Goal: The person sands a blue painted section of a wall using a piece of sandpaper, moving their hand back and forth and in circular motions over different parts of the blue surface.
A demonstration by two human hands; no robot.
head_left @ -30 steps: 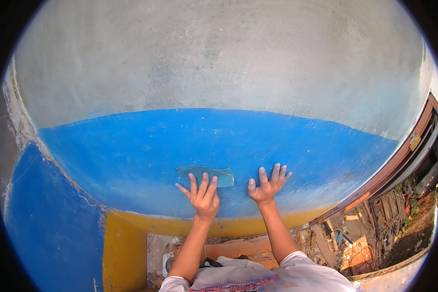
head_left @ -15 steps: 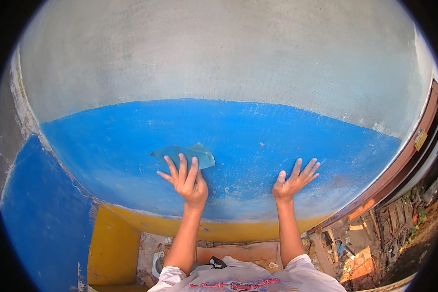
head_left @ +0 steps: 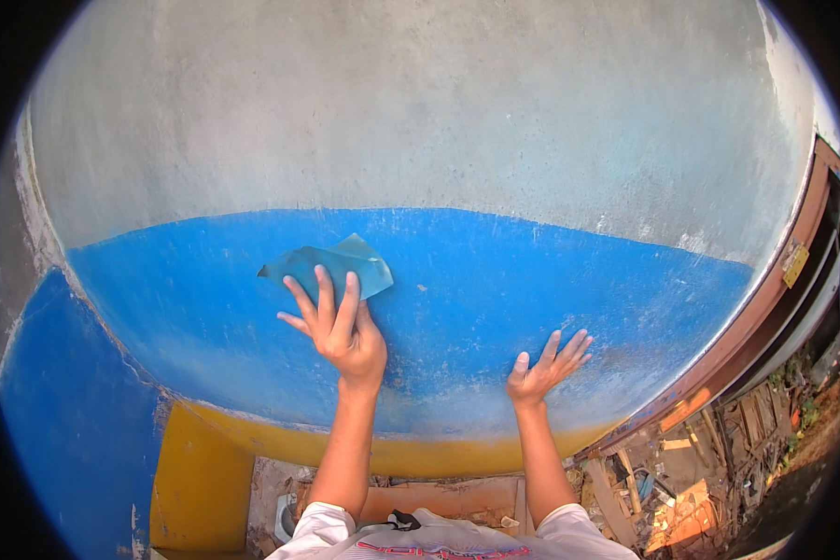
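Note:
My left hand point(head_left: 349, 338) holds a thin, creased blue-green sheet of sandpaper point(head_left: 369, 268) against the painted wall point(head_left: 457, 322). Its fingers are spread and lie over the lower part of the sheet, whose folded corner sticks up past the fingertips. Further right, my right hand point(head_left: 543, 371) rests on the blue band, fingers stretched apart, with nothing in it. Pale scuffs and a faded, chalky area mark the blue paint around and below both hands. What lies under the left palm is hidden.
Above the blue band the wall is bare grey plaster point(head_left: 420, 103). A yellow strip point(head_left: 439, 455) runs along its foot. A blue side wall point(head_left: 70, 401) meets it at the left. At right are a brown frame point(head_left: 765, 280) and, below, scattered wood scraps point(head_left: 691, 509).
My left hand and the sandpaper have slid up and to the left along the wall. The right hand appears slightly lower and further left, as the whole view has shifted a little.

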